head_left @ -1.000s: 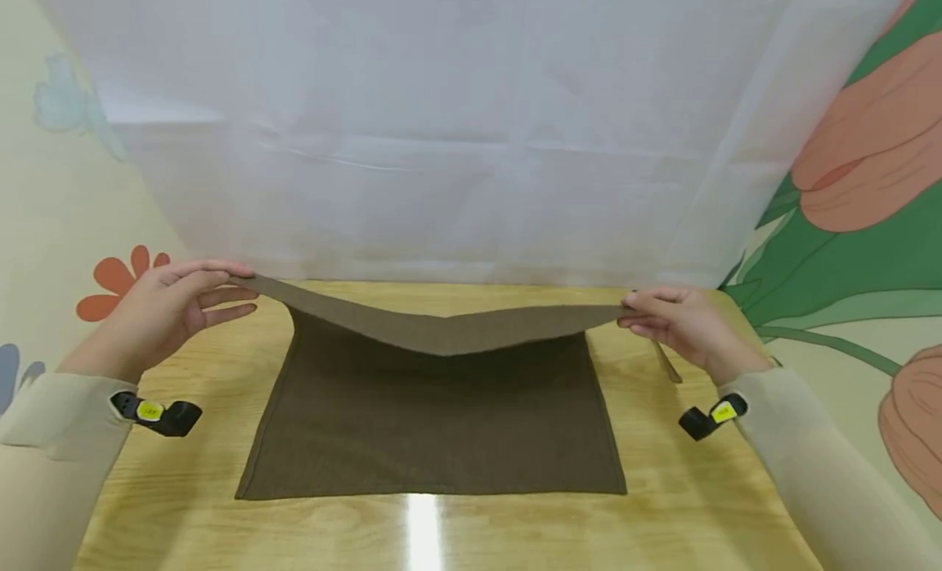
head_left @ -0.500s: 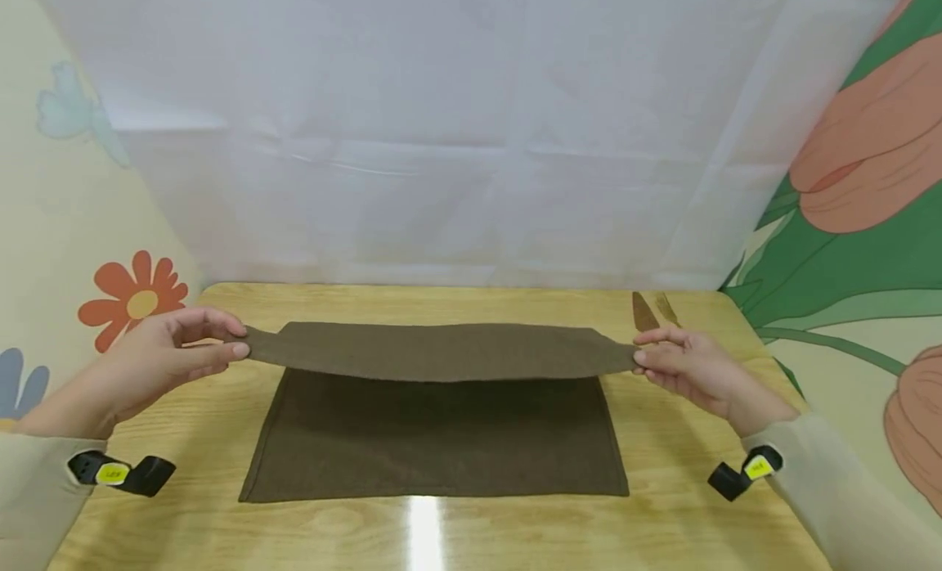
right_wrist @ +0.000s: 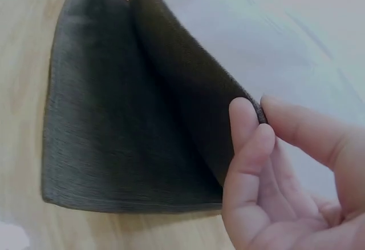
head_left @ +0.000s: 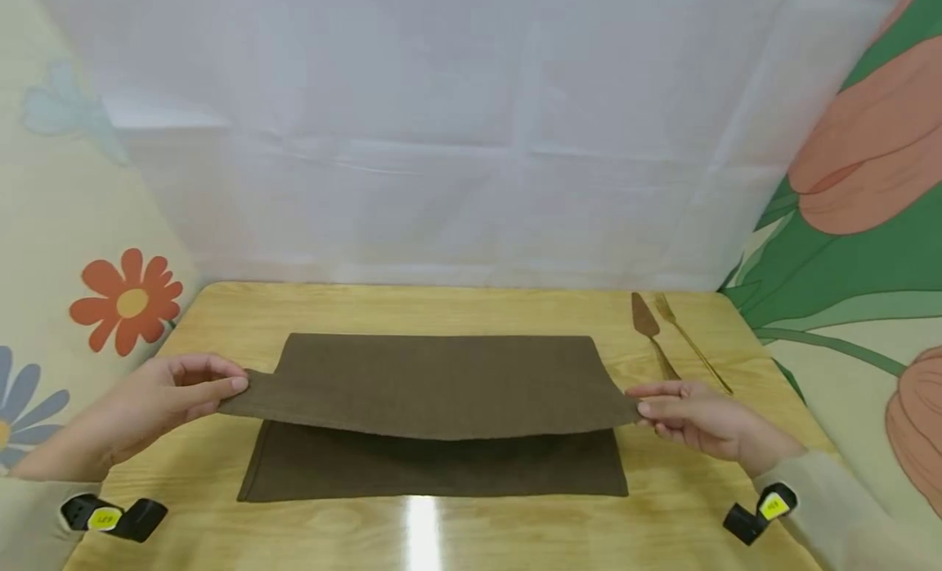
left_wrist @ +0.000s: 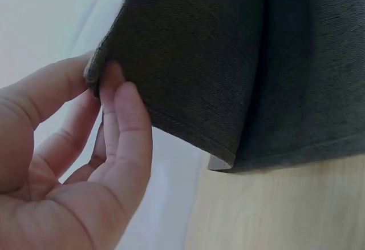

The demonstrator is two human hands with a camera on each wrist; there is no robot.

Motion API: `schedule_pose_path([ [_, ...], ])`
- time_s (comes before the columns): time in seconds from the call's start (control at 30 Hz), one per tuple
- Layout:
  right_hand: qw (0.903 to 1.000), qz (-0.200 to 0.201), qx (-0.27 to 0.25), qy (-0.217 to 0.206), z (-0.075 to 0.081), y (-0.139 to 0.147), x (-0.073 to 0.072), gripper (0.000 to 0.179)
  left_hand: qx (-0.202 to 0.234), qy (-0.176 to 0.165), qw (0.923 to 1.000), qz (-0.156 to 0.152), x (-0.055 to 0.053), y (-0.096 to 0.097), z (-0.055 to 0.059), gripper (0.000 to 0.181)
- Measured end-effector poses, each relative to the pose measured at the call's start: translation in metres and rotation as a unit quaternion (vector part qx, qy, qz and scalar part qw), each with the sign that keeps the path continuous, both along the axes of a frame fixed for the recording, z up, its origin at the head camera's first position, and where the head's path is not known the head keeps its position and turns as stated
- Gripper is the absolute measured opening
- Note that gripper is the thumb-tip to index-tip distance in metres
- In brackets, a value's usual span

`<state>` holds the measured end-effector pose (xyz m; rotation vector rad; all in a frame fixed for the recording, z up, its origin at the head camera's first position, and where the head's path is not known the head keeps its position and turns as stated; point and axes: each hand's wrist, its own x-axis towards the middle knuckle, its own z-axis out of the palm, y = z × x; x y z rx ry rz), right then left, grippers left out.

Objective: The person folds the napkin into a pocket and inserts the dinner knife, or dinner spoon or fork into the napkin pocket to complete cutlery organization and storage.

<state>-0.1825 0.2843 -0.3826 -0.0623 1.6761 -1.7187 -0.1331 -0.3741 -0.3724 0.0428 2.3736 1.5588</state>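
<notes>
Pinching a brown cloth (head_left: 441,383) at two corners, a person's left hand (head_left: 172,395) and right hand (head_left: 706,415) hold its upper flap above the table (head_left: 515,534).

Each hand grasps its corner between thumb and fingers, and the flap's near edge runs from one grip to the other, dipping slightly at the middle. Beyond the grips, the cloth doubles back along a straight fold; below and nearer the person than the grips, its lower layer (head_left: 441,469) lies flat on the wood, with a dark gap between the two layers. Just past the right hand's grip lie a cake server (head_left: 645,317) and, further right, a gold-coloured fork (head_left: 688,334). Behind each grip, towards the person, a black strap with a yellow label circles the wrist. Well beyond both grips hangs a creased white sheet (head_left: 471,146).
</notes>
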Motion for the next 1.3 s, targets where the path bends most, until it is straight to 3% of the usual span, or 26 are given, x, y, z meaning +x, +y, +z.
schedule_pose_path([
  [0.13, 0.9998, 0.004, 0.005, -0.019, -0.009, 0.001, 0.007, 0.056, 0.012, 0.003, 0.9997, -0.020, 0.003, -0.002, -0.009, 0.016],
  [0.2, 0.9996, 0.007, 0.010, -0.027, -0.015, -0.001, 0.010, 0.054, 0.018, -0.003, 0.9991, -0.037, 0.005, -0.002, -0.015, 0.020],
  [0.37, 0.9992, 0.015, 0.006, -0.037, -0.026, -0.007, 0.016, 0.021, 0.012, -0.024, 0.9963, -0.081, 0.009, 0.002, -0.029, 0.035],
  [0.43, 0.9990, 0.019, -0.004, -0.041, -0.029, -0.008, 0.018, 0.010, -0.007, -0.029, 0.9960, -0.084, 0.010, 0.004, -0.033, 0.040],
  [0.6, 0.9983, 0.027, -0.009, -0.051, -0.037, -0.007, 0.022, 0.013, -0.044, -0.049, 0.9948, -0.078, 0.013, 0.009, -0.040, 0.046],
  [0.8, 0.9984, 0.031, 0.019, -0.043, -0.048, -0.003, 0.028, 0.014, -0.053, -0.088, 0.9896, -0.101, 0.016, 0.010, -0.048, 0.045],
  [1.13, 0.9949, 0.025, 0.097, 0.013, -0.055, -0.009, 0.032, 0.006, -0.085, -0.090, 0.9899, -0.069, 0.012, 0.018, -0.050, 0.061],
  [1.3, 0.9905, 0.039, 0.127, 0.034, -0.054, -0.012, 0.032, 0.005, -0.123, -0.124, 0.9834, -0.048, 0.011, 0.021, -0.049, 0.039],
])
